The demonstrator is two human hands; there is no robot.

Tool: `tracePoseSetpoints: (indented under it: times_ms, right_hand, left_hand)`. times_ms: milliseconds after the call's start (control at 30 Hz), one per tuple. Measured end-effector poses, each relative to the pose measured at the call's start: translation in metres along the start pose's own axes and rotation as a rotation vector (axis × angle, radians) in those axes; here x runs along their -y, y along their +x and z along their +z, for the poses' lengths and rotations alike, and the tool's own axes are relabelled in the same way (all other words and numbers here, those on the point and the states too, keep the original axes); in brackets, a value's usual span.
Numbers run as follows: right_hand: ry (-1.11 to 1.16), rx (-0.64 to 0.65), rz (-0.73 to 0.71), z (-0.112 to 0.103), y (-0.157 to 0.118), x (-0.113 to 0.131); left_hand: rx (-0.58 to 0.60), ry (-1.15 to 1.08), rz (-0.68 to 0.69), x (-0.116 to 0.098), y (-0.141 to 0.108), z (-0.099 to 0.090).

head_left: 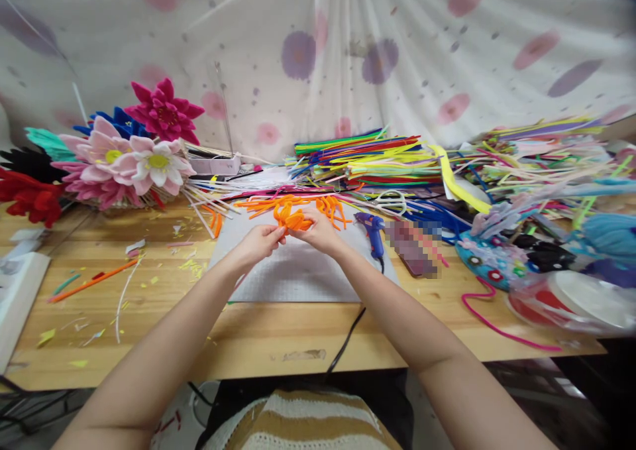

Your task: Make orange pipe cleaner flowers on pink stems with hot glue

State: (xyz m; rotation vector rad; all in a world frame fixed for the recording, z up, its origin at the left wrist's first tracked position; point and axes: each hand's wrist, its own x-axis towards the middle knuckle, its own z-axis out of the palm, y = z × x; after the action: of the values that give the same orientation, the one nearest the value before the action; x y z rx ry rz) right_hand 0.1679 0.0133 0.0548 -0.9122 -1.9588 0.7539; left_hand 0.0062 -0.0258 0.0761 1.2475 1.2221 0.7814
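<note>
An orange pipe-cleaner flower (pixel 291 217) with looped petals is held between both hands above a grey mat (pixel 298 278). My left hand (pixel 262 241) pinches its lower left side with thumb and fingers. On the other side, my right hand (pixel 318 230) is closed around its right edge. The fingers partly cover the flower's underside. Just behind the hands lie loose orange pipe cleaners (pixel 258 205), and bent orange loops (pixel 334 208) rest to the right. A blue glue gun (pixel 373 232) lies on the mat's right side, near my right hand.
Finished flowers (pixel 129 152) stand at the left. Bundles of coloured pipe cleaners (pixel 368 158) line the back beside white-handled scissors (pixel 391 203). A dark phone-like object (pixel 412 251), partly blurred, lies right of the mat. A clear-wrapped roll (pixel 571 301) sits at the right edge. Scraps litter the left wooden tabletop (pixel 169 331).
</note>
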Motion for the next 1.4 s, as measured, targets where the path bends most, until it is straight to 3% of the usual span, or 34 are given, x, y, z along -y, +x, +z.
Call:
tracePoseSetpoints:
  times_ms: [200, 400, 533, 800, 933, 1200, 1400]
  right_hand:
    - [0.011, 0.023, 0.045, -0.003, 0.002, 0.001]
    - [-0.008, 0.032, 0.071, 0.000, 0.001, 0.001]
    - [-0.007, 0.075, 0.054, -0.004, 0.002, 0.005]
    - [0.091, 0.170, 0.120, -0.009, 0.003, 0.010]
    - [0.098, 0.188, 0.116, -0.006, 0.004, 0.006]
    - [0.095, 0.152, 0.174, -0.002, 0.003, -0.004]
    - [-0.022, 0.149, 0.141, -0.004, 0.004, -0.011]
  left_hand:
    - [-0.143, 0.072, 0.038, 0.012, 0.014, 0.005]
    - [-0.172, 0.132, 0.010, 0.018, 0.017, 0.007]
    - [-0.076, 0.007, -0.035, 0.008, 0.009, 0.006]
    - [0.268, -0.316, -0.183, 0.004, 0.009, -0.002]
    - [0.220, -0.345, -0.216, 0.007, 0.009, 0.001]
    - [0.087, -0.330, -0.154, 0.015, 0.014, 0.011]
    - [0.155, -0.426, -0.213, 0.010, 0.011, 0.008]
